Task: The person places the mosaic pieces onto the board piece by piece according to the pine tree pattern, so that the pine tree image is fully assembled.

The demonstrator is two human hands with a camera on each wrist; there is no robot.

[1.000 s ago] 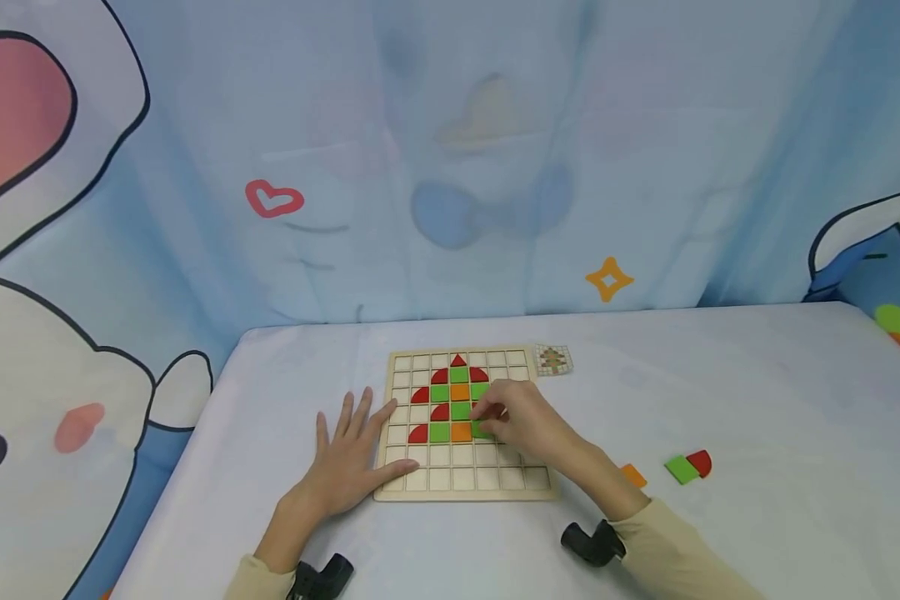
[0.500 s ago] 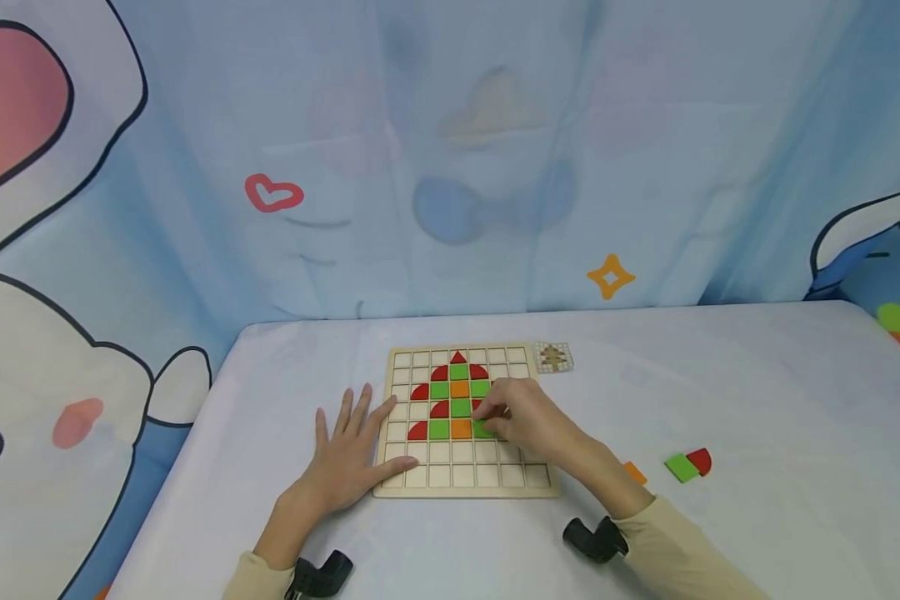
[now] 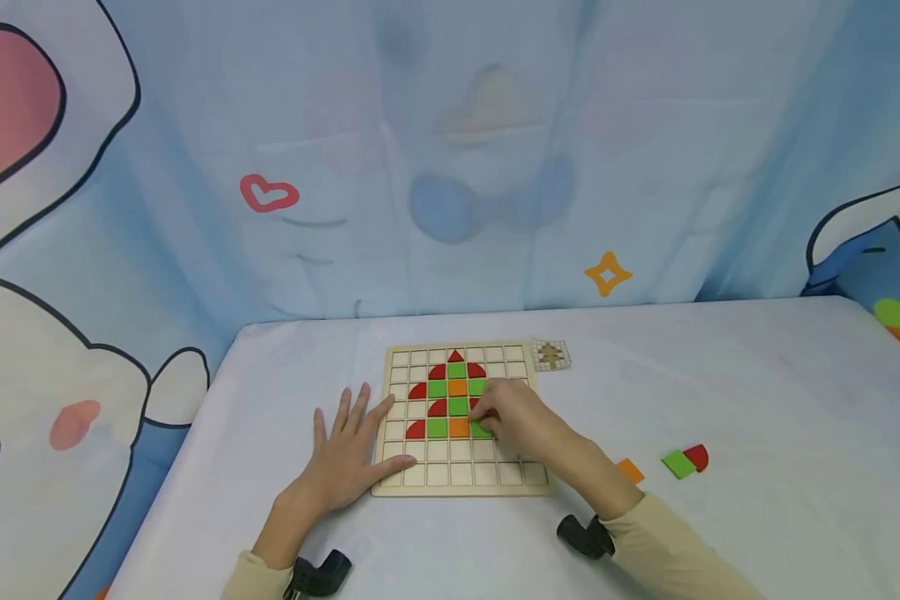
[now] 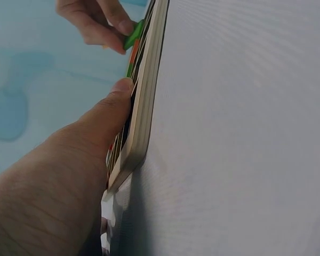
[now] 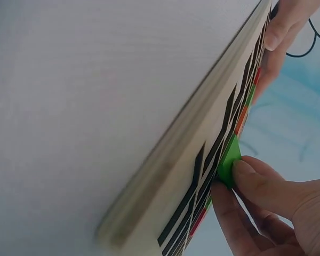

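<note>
A wooden grid board [image 3: 461,490] lies on the white table, with red, green and orange tiles set in its cells in a tree-like, stepped shape. My left hand [image 3: 348,458] rests at the board's left side, fingers spread, thumb on its lower left part. Over the right part of the pattern, my right hand [image 3: 525,421] pinches a green square tile [image 5: 229,162] between thumb and fingers. In the right wrist view this tile stands tilted at the board's surface, beside an orange tile. The right hand covers some cells in the head view.
A small picture card [image 3: 551,356] lies at the board's upper right corner. To the right on the cloth are a loose orange tile [image 3: 630,471], a green square [image 3: 677,464] and a red rounded tile [image 3: 697,457]. A printed blue curtain [image 3: 480,200] hangs behind the table.
Both hands keep nearly the same places, the right one still pinching the green tile at the same cell. The head view has shifted slightly.
</note>
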